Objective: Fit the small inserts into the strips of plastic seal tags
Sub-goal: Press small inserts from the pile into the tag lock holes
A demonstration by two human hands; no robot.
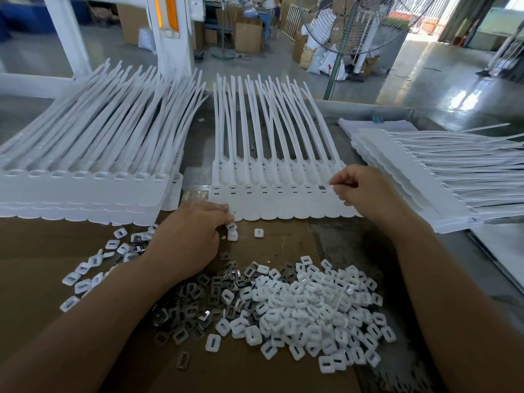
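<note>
A strip of white plastic seal tags (272,204) lies flat in front of me, its long tails fanning away. Most sockets along it hold white inserts; the socket near the right end shows a darker metal piece (322,187). My right hand (365,188) hovers at that end with thumb and forefinger pinched together right beside the socket; what they pinch is too small to tell. My left hand (192,236) rests on the cardboard, its fingertips on the strip's lower left edge and on loose white inserts (232,232). A heap of white inserts (312,304) and metal clips (198,296) lies near me.
A tall stack of seal tag strips (85,188) stands at the left, another stack (425,177) at the right. Brown cardboard (42,251) covers the near table. More loose inserts (93,268) are scattered at the left. A white machine frame (170,38) and a fan stand (337,66) stand beyond the table.
</note>
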